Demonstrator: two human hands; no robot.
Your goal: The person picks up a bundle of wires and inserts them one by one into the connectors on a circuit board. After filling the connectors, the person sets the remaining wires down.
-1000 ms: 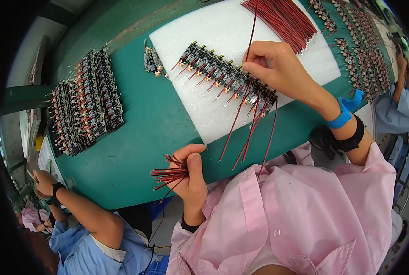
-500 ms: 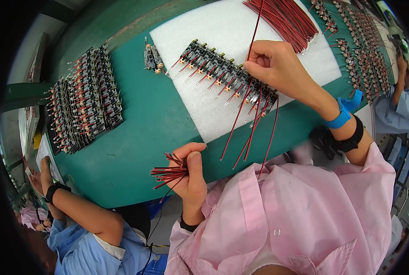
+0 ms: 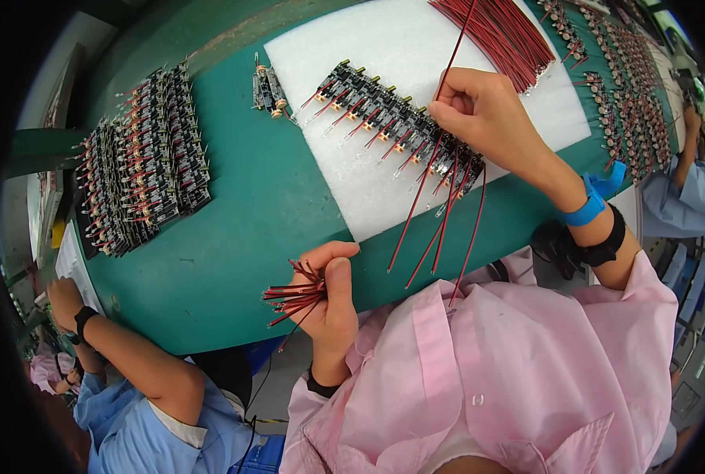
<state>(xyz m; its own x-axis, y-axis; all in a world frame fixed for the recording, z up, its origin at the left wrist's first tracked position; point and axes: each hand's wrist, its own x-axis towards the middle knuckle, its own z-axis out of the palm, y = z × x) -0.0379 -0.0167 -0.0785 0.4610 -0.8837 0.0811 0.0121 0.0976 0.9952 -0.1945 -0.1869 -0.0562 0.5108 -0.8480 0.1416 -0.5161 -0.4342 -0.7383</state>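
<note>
My left hand (image 3: 333, 296) is closed around a small bundle of red and black wires (image 3: 293, 294) at the near edge of the green table (image 3: 234, 237). My right hand (image 3: 487, 110) pinches a single red wire (image 3: 454, 49) over the right end of a row of small circuit boards (image 3: 392, 122) lying on a white foam sheet (image 3: 384, 197). Several red wires (image 3: 439, 229) hang from the boards at that end toward me.
A heap of red wires (image 3: 503, 28) lies at the foam's far right. Dense rows of finished boards (image 3: 143, 158) lie at the left, more boards (image 3: 629, 87) at the right. One loose board (image 3: 267, 88) sits beside the foam. Other people in blue (image 3: 131, 371) (image 3: 696, 182) work nearby.
My right hand has shifted very slightly along the board row with the wire. The arm of the person at the lower left has moved a little. My left hand stays put.
</note>
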